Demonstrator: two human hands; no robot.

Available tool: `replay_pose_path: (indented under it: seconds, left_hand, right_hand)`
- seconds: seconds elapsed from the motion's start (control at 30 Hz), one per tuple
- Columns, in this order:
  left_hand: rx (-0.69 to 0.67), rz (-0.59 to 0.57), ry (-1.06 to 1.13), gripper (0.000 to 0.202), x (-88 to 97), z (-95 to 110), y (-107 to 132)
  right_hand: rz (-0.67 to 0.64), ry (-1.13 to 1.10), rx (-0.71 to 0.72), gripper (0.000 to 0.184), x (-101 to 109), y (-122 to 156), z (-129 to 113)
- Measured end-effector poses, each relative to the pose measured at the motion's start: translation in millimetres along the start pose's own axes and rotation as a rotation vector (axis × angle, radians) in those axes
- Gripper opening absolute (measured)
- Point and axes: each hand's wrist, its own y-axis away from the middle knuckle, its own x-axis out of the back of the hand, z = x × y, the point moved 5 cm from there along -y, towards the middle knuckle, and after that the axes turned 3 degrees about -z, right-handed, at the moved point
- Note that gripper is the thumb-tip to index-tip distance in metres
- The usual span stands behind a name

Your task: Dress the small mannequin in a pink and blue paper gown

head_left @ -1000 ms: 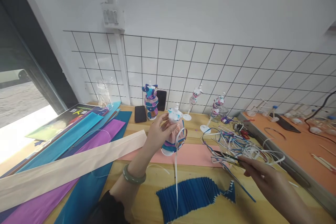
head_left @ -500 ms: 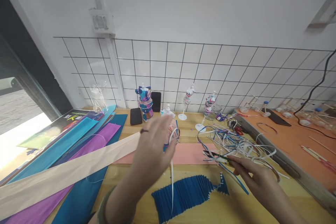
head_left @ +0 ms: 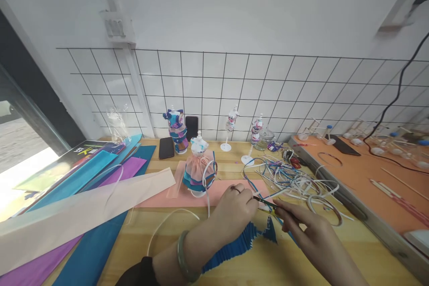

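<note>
My right hand (head_left: 303,221) is closed around a slim black tool (head_left: 264,202), whose kind I cannot make out. Its far end reaches the curled fingers of my left hand (head_left: 236,208); anything inside those fingers is hidden. Beneath my left forearm lies a pleated piece of blue paper (head_left: 234,248), partly covered. A small dress form (head_left: 200,165) in a peach and blue ruffled skirt stands just beyond my left hand, with a looped white ribbon (head_left: 208,187) at its side. Under both lies a peach paper strip (head_left: 154,199).
Tangled ribbons (head_left: 288,178) lie at the right, beside an orange-topped table (head_left: 355,178). Long paper strips (head_left: 110,196) spread across the left. Further back are a decorated blue-purple form (head_left: 177,132), two phones (head_left: 166,148), and small white stands (head_left: 225,147) against the wall grid.
My left hand has moved right and down from in front of the dress form to the tool's end, its fingers now curled. The dress form is uncovered. My right hand still holds the tool.
</note>
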Motion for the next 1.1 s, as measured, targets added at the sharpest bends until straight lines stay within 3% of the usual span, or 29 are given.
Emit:
replay_pose_path:
  seconds: [0.2, 0.3, 0.47, 0.63, 0.73, 0.83, 0.97, 1.1]
  left_hand:
    - [-0.013, -0.114, 0.006, 0.012, -10.4, 0, -10]
    - [0.162, -0.196, 0.082, 0.015, -14.8, -13, -17]
    - [0.427, -0.184, 0.142, 0.02, -17.8, -40, -31]
    - [0.544, -0.145, 0.246, 0.023, -25.0, -49, -52]
    - [0.558, -0.084, 0.321, 0.023, -24.0, -47, -75]
    - [0.519, 0.003, 0.4, 0.022, -15.0, -43, -105]
    - [0.437, 0.065, 0.467, 0.032, -2.0, -34, -135]
    - [0.254, -0.102, 0.465, 0.035, -1.6, -16, -129]
  right_hand:
    - [0.034, -0.003, 0.004, 0.03, 9, 2, 7]
    - [0.064, -0.023, -0.059, 0.034, 17, 4, 19]
    - [0.068, -0.101, -0.233, 0.039, 34, 11, 48]
    - [0.149, -0.285, -0.425, 0.04, 53, 29, 83]
    - [0.334, -0.559, -0.652, 0.044, 61, 47, 109]
    - [0.476, -0.895, -0.725, 0.051, 63, 59, 123]
    - [0.414, -1.126, -0.701, 0.058, 57, 65, 120]
    - [0.293, -1.078, -0.671, 0.064, 51, 73, 124]
